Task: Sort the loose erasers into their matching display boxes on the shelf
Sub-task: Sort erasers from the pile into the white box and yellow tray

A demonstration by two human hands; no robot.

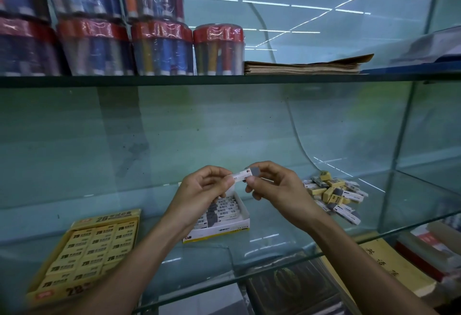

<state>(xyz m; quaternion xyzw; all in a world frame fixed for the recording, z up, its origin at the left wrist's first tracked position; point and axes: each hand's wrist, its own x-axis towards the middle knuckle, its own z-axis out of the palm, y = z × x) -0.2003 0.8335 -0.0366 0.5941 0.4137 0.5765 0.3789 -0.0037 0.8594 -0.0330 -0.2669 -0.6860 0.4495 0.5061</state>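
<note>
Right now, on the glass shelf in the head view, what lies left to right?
Yellow display box → white display box, partly behind the left hand → grey eraser, held by both hands, right hand → loose eraser pile.

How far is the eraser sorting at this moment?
Partly done. The yellow box looks nearly full, and the white box already holds rows of grey erasers. In hand: the left hand and right hand pinch one grey eraser above the white box. Left: a mixed loose pile on the right.
</note>
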